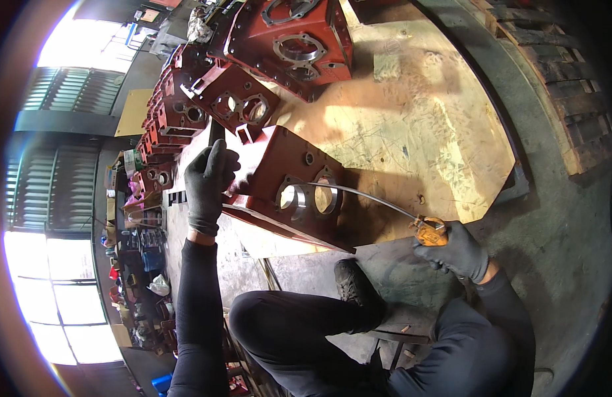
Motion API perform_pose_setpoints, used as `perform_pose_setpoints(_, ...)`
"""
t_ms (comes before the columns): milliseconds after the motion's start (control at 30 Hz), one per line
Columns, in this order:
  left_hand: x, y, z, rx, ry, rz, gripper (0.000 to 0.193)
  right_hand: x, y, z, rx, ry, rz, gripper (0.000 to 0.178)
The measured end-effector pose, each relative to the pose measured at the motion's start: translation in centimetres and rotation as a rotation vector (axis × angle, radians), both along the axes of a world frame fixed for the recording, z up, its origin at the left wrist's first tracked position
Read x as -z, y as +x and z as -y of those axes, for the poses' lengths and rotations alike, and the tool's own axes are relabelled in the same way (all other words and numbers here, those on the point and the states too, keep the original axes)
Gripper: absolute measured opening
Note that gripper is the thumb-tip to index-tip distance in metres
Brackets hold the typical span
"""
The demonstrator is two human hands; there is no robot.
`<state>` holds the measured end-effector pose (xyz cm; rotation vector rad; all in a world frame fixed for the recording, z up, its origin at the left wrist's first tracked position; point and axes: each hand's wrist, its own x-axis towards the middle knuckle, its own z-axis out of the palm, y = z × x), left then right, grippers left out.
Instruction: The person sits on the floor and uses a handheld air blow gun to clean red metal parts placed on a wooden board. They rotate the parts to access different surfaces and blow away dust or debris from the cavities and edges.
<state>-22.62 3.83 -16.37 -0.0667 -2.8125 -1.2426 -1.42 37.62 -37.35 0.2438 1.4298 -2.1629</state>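
In front of me a red metal gearbox housing (279, 155) sits on its side on a wooden board (418, 86). Two machined round bores face right. My right hand (459, 251), in a dark glove, is closed on a tool with an orange body (430, 231). A long, thin, curved metal strip or rod (378, 197) runs from it to the bores; I cannot tell whether its tip is inside. At the housing's left side, my gloved left hand (210, 182) is closed around a dark bar-like piece (216, 132) that sticks out beyond the fingers.
A smaller red housing (236, 96) and a large one (292, 43) stand farther back. Several red castings (167, 122) line the left. A wooden pallet (551, 73) lies at far right. My shoe (352, 288) is near the board's front edge. Cluttered goods (143, 258) fill the left.
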Motion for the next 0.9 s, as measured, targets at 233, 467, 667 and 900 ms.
perform_pose_setpoints(233, 0.1, -0.2, 0.2, 0.008, 0.0, 0.018, 0.04, 0.2, -1.3, 1.3, -0.031, 0.153, -0.09, 0.023)
perform_pose_setpoints(467, 0.1, -0.6, 0.9, 0.043, -0.078, 0.013, 0.042, 0.1, -1.4, 1.9, -0.05, 0.093, -0.013, 0.024)
perform_pose_setpoints(667, 0.4, -0.2, 0.7, 0.001, -0.041, -0.005, 0.04, -0.8, -0.3, 0.0, -0.03, 0.193, -0.081, 0.031)
perform_pose_setpoints(900, 0.2, -0.1, 0.3, -0.009, -0.055, -0.008, 0.042, 1.0, 2.0, 0.8, 0.026, 0.046, -0.291, 0.039)
